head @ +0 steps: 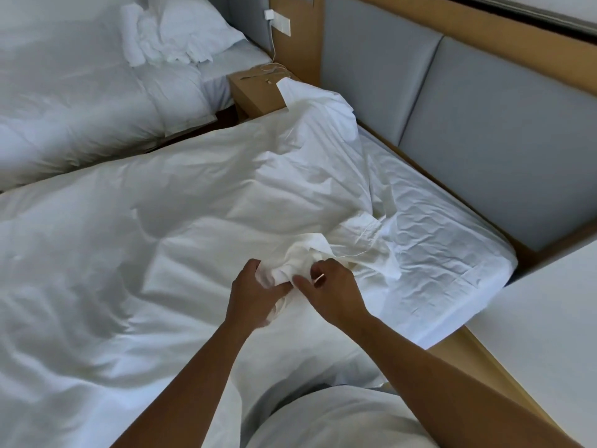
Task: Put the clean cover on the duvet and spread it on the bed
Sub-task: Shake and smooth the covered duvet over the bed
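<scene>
Left grip (255, 294) clutches the bunched cover (210, 189) corner on the bed (445, 240); right grip (332, 291) pinches fabric beside it. If either loosens, the hidden duvet corner could slip inside, leaving the cover lumpy

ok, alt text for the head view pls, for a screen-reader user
A person's left hand and right hand grip a bunched corner of a white duvet cover that lies rumpled over a wrinkled fitted sheet. A grey padded headboard runs along the right; a second bed with white linen stands beyond.

Soft, dim daylight; wide-angle bending at edges.
</scene>
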Motion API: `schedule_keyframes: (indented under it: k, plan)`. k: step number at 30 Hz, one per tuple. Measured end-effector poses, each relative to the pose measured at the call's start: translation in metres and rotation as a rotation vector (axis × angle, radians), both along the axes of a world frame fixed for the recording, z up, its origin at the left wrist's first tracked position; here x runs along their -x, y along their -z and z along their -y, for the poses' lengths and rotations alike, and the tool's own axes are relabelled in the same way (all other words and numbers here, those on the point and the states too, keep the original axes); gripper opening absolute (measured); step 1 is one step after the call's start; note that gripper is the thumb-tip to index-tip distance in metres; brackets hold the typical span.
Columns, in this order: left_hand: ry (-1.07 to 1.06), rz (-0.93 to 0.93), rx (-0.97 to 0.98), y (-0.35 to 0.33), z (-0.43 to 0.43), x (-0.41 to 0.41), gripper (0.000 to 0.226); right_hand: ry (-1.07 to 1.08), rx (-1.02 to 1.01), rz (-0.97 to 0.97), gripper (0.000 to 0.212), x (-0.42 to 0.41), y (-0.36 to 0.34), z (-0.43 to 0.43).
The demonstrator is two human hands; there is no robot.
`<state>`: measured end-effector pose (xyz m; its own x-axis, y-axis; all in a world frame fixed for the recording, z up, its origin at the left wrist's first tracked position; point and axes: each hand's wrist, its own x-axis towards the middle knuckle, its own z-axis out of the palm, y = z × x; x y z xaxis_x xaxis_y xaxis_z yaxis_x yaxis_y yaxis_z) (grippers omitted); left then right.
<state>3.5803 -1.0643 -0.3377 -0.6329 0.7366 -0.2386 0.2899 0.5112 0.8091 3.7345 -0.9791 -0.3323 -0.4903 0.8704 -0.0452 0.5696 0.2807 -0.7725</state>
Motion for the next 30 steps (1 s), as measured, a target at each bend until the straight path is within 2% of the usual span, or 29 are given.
schedule_keyframes:
  k: [2,5,6,7,9,11,15,17,19,20,21,23,25,27,28,30]
  plan:
    - [0.089,0.180,-0.026,-0.003,0.008,-0.001,0.032,-0.041,0.077,0.057,0.035,0.004,0.008,0.002]
    - [0.074,0.814,-0.142,-0.007,0.024,0.007,0.027,0.014,0.559,-0.076,0.031,0.009,0.015,0.001]
    - [0.018,0.939,-0.162,-0.006,0.028,0.012,0.029,0.056,0.678,-0.135,0.029,0.011,0.017,-0.001]
    - [-0.009,0.983,-0.164,-0.004,0.031,0.016,0.031,0.089,0.714,-0.177,0.027,0.012,0.018,-0.002]
    - [0.036,0.932,-0.151,0.000,0.031,0.019,0.038,0.135,0.716,-0.244,0.023,0.013,0.016,-0.005]
    - [0.066,0.811,-0.105,0.002,0.024,0.016,0.032,0.140,0.732,-0.284,0.025,0.014,0.014,-0.006]
    - [0.058,0.614,0.021,0.002,0.001,0.010,0.027,0.038,0.729,-0.277,0.028,0.011,0.013,-0.005]
    - [0.077,0.509,0.026,-0.001,-0.010,0.009,0.025,0.011,0.746,-0.290,0.031,0.007,0.012,-0.005]
    - [0.004,0.430,-0.016,-0.002,-0.018,0.011,0.013,0.057,0.776,-0.312,0.033,0.001,0.010,-0.008]
    - [-0.046,0.415,-0.039,-0.003,-0.022,0.013,0.020,0.103,0.798,-0.314,0.032,-0.001,0.010,-0.009]
    - [-0.092,0.411,-0.065,-0.002,-0.025,0.016,0.027,0.140,0.812,-0.279,0.028,-0.004,0.009,-0.009]
    - [-0.182,0.405,-0.108,-0.001,-0.031,0.021,0.026,0.138,0.798,-0.121,0.020,-0.011,0.011,-0.003]
    - [-0.194,0.409,-0.140,0.001,-0.034,0.020,0.015,0.007,0.779,0.071,0.020,-0.019,0.010,0.003]
    - [-0.143,0.403,-0.145,0.001,-0.034,0.011,0.014,-0.204,0.740,0.289,0.018,-0.024,0.007,0.004]
    - [-0.115,0.411,-0.142,0.002,-0.034,0.005,0.017,-0.295,0.671,0.404,0.016,-0.026,0.005,0.004]
    - [-0.077,0.435,-0.141,0.002,-0.033,-0.006,0.022,-0.304,0.329,0.514,0.030,-0.028,0.007,0.002]
